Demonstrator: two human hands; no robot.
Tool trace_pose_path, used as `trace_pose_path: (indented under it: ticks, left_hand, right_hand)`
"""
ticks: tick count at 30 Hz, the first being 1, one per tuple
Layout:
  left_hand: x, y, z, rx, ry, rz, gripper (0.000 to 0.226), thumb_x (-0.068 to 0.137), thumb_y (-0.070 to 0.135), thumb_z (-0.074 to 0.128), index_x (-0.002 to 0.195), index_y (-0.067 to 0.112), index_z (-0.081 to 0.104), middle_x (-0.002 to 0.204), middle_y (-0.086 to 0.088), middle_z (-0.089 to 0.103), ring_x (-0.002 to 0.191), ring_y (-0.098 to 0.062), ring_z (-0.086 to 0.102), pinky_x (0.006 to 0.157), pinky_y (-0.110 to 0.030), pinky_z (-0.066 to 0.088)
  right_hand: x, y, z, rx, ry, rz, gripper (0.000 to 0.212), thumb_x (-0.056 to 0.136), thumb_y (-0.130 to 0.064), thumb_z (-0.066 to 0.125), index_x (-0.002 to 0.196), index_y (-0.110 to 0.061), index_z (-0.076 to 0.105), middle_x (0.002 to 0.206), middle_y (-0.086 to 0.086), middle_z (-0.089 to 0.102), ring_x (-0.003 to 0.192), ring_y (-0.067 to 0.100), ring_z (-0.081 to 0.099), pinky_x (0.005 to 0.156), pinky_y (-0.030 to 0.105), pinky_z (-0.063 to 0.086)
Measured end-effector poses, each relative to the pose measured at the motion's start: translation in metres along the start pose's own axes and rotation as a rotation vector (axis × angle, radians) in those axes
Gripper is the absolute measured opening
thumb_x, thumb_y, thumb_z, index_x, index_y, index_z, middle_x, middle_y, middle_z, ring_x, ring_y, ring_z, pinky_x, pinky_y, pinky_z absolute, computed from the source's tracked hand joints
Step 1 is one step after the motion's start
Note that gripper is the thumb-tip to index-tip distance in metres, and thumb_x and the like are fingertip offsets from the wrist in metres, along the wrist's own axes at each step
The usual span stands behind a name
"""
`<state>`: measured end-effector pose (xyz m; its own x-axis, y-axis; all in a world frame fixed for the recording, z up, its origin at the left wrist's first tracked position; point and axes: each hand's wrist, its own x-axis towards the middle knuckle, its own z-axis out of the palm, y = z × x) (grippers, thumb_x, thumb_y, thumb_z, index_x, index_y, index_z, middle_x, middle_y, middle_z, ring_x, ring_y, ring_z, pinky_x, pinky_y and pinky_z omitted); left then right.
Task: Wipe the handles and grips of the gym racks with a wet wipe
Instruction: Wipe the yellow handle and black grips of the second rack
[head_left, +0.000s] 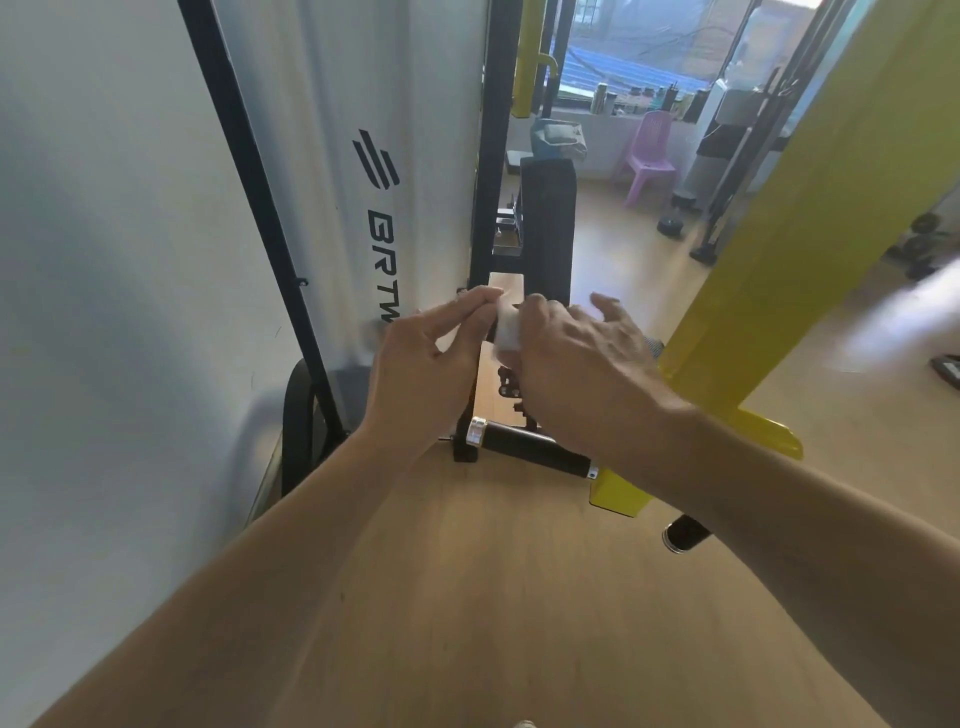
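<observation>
A small white wet wipe (506, 326) is held between both hands in front of me. My left hand (431, 364) pinches its left edge with thumb and fingers. My right hand (582, 364) grips its right side, some fingers spread. Below the hands a black handle grip with chrome end caps (524, 447) sticks out low on the rack, near the floor. A second black grip (685, 534) shows partly under my right forearm. The yellow rack upright (810, 218) rises at the right.
A white shrouded machine with black frame bars (249, 171) stands close on the left. A black padded bench (546, 228) lies ahead. Farther off are a purple plastic chair (647, 156), weights on the wood floor (670, 226) and a windowsill with bottles.
</observation>
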<state>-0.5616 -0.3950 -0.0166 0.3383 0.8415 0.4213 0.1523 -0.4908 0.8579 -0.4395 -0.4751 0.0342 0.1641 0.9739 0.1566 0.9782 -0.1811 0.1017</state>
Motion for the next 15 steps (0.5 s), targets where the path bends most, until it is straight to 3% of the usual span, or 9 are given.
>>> trace_pose_path:
  ticks: [2,5,7,8,10,12,15]
  left_hand:
    - [0.001,-0.001,0.000,0.029,0.020,-0.020,0.024,0.096,0.038,0.059,0.116,0.035,0.072,0.103,0.012,0.076,0.062,-0.003,0.057,0.060,-0.016,0.043]
    - [-0.001,-0.001,0.003,0.040,0.012,-0.027,0.025,0.096,0.038,0.059,0.118,0.035,0.071,0.110,0.013,0.075,0.074,-0.002,0.064,0.065,-0.008,0.046]
    - [-0.003,0.002,0.005,-0.042,0.008,-0.061,0.023,0.096,0.038,0.060,0.116,0.036,0.072,0.110,0.014,0.074,0.094,-0.007,0.068,0.087,-0.021,0.054]
    - [-0.003,0.002,0.005,-0.058,0.004,-0.064,0.023,0.096,0.040,0.059,0.115,0.038,0.072,0.106,0.014,0.076,0.092,-0.009,0.068,0.090,-0.031,0.054]
    - [-0.003,0.000,0.003,-0.034,-0.015,-0.045,0.026,0.096,0.043,0.054,0.116,0.044,0.071,0.086,0.013,0.076,0.073,-0.014,0.061,0.076,-0.038,0.052]
    - [-0.002,-0.003,0.002,-0.018,-0.025,-0.034,0.026,0.098,0.042,0.053,0.117,0.043,0.070,0.075,0.016,0.071,0.065,-0.010,0.054,0.066,-0.032,0.048]
    - [-0.001,-0.002,0.001,-0.032,0.014,-0.050,0.024,0.095,0.039,0.060,0.115,0.036,0.073,0.082,0.024,0.072,0.068,-0.004,0.056,0.069,-0.023,0.045]
  right_hand:
    - [-0.015,0.014,-0.002,-0.109,-0.064,0.058,0.033,0.097,-0.028,0.044,0.126,-0.013,0.043,0.103,0.005,0.066,0.094,0.025,0.064,0.116,0.049,0.022]
    - [-0.029,0.023,-0.005,-0.269,-0.098,0.097,0.029,0.100,-0.023,0.031,0.121,-0.009,0.044,0.091,0.006,0.065,0.082,0.025,0.065,0.119,0.056,0.016]
    - [-0.022,0.014,-0.004,-0.277,-0.073,0.063,0.038,0.098,-0.020,0.029,0.131,-0.008,0.042,0.098,0.008,0.064,0.086,0.028,0.065,0.117,0.060,0.016]
    - [-0.014,0.006,-0.003,-0.263,-0.048,0.015,0.042,0.097,-0.020,0.032,0.136,-0.008,0.041,0.103,0.009,0.063,0.089,0.030,0.066,0.116,0.060,0.018]
    - [0.004,-0.007,0.001,-0.161,0.017,-0.049,0.039,0.098,-0.024,0.036,0.131,-0.005,0.045,0.106,0.010,0.063,0.096,0.032,0.065,0.116,0.055,0.023]
    - [0.011,-0.011,0.005,-0.098,0.057,-0.052,0.042,0.099,-0.032,0.030,0.125,-0.004,0.048,0.104,0.010,0.066,0.098,0.031,0.065,0.115,0.052,0.027]
    - [-0.005,0.001,0.003,-0.274,0.009,-0.037,0.044,0.100,-0.033,0.029,0.133,-0.007,0.044,0.104,0.010,0.066,0.097,0.032,0.065,0.116,0.056,0.022]
